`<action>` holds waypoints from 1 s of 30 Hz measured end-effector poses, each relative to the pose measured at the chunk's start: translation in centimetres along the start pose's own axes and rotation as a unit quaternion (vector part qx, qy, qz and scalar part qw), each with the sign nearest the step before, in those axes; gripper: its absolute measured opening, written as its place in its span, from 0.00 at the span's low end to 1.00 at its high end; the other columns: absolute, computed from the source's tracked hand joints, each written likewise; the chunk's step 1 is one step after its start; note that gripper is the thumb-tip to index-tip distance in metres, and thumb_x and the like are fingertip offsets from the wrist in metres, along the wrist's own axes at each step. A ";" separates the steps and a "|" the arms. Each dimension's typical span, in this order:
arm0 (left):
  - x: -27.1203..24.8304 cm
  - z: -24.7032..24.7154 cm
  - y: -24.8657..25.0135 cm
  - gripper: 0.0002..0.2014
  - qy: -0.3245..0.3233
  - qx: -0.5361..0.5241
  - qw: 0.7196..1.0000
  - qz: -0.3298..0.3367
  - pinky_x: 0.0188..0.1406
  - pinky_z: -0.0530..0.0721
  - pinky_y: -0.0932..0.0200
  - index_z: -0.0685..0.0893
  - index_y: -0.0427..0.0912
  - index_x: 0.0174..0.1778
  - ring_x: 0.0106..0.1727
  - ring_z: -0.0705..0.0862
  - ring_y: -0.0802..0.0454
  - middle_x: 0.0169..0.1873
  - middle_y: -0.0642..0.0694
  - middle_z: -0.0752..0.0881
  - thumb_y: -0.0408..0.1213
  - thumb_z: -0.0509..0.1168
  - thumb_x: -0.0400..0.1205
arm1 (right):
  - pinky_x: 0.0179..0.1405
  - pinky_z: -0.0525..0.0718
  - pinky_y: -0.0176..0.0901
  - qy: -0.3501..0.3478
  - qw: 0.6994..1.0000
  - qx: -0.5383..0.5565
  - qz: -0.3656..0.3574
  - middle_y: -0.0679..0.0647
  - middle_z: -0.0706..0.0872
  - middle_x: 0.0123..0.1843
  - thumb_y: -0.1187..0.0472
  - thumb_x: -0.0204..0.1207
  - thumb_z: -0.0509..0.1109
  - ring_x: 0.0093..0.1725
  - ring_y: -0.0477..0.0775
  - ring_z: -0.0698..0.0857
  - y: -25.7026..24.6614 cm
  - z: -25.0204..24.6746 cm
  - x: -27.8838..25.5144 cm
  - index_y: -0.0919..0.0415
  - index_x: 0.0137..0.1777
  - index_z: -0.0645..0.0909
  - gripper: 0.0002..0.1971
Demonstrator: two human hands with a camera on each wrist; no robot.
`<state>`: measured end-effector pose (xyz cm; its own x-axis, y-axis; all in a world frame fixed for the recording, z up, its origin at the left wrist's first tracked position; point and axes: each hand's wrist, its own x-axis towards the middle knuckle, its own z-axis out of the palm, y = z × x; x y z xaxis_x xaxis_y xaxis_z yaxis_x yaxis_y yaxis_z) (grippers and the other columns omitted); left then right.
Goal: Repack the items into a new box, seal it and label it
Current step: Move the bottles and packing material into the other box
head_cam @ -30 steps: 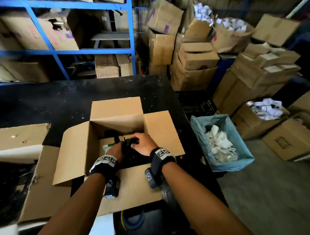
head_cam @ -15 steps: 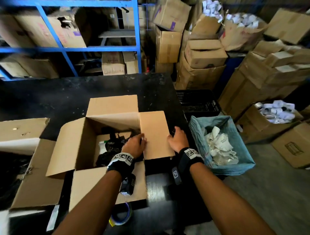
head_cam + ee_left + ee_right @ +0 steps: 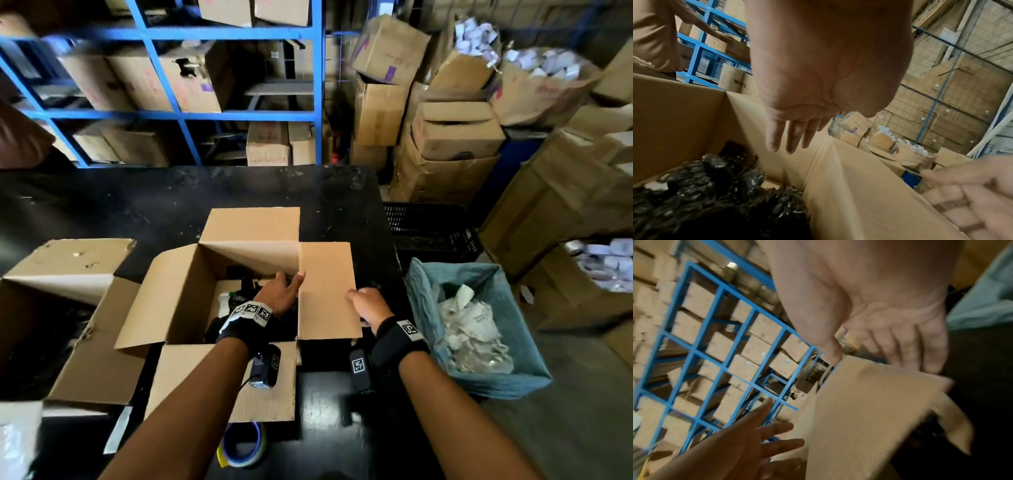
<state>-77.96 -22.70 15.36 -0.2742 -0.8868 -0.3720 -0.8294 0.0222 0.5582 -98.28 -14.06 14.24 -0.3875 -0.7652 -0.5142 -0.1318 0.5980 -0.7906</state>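
An open cardboard box (image 3: 253, 253) stands on the black table (image 3: 137, 212) with its flaps spread. Black bubble-wrapped items (image 3: 715, 194) lie inside it. My left hand (image 3: 281, 294) is over the box's right inner side, fingers (image 3: 789, 142) straight and holding nothing, next to the fold of the right flap (image 3: 325, 291). My right hand (image 3: 368, 305) holds that flap's outer edge, with the thumb on top and the fingers (image 3: 920, 353) under it. The flap (image 3: 869, 402) is roughly level.
An older torn box (image 3: 68, 267) lies open at the left. A tape roll (image 3: 244, 445) sits by the table's near edge. A blue-lined bin (image 3: 421, 298) of paper scraps and a black crate (image 3: 431, 229) stand to the right. Blue racking (image 3: 318, 85) and stacked cartons fill the back.
Both hands left the items in the box. The right hand moved out to the right flap's outer edge; the left hand moved to the flap's inner fold.
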 end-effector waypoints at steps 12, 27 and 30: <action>1.4 -4.3 2.9 0.31 0.093 -0.194 0.972 0.094 0.65 0.81 0.49 0.75 0.45 0.75 0.65 0.84 0.45 0.67 0.40 0.83 0.63 0.61 0.83 | 0.54 0.84 0.49 -0.230 0.943 0.111 -0.215 0.54 0.89 0.67 0.57 0.88 0.65 0.56 0.51 0.89 -3.9 1.5 -3.3 0.46 0.75 0.81 0.18; 2.2 -6.1 -0.8 0.21 0.072 -0.249 0.956 0.139 0.60 0.88 0.50 0.77 0.47 0.75 0.60 0.86 0.61 0.64 0.46 0.86 0.44 0.66 0.86 | 0.79 0.69 0.67 0.006 0.940 -0.326 -0.101 0.61 0.60 0.88 0.45 0.77 0.75 0.84 0.71 0.63 6.5 2.9 9.9 0.41 0.86 0.61 0.40; 2.5 -6.5 -1.2 0.21 0.047 -0.258 0.957 0.125 0.59 0.89 0.53 0.77 0.48 0.75 0.61 0.87 0.58 0.63 0.48 0.86 0.44 0.66 0.85 | 0.78 0.53 0.85 -0.043 0.912 -0.402 -0.063 0.56 0.33 0.90 0.35 0.68 0.79 0.88 0.74 0.39 6.8 3.2 12.6 0.29 0.86 0.45 0.54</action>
<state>-74.54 -27.95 18.57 -0.3678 -0.9216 -0.1238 -0.3853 0.0299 0.9223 -101.15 -20.43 1.32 -0.2543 -0.8352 -0.4876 -0.8106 0.4591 -0.3636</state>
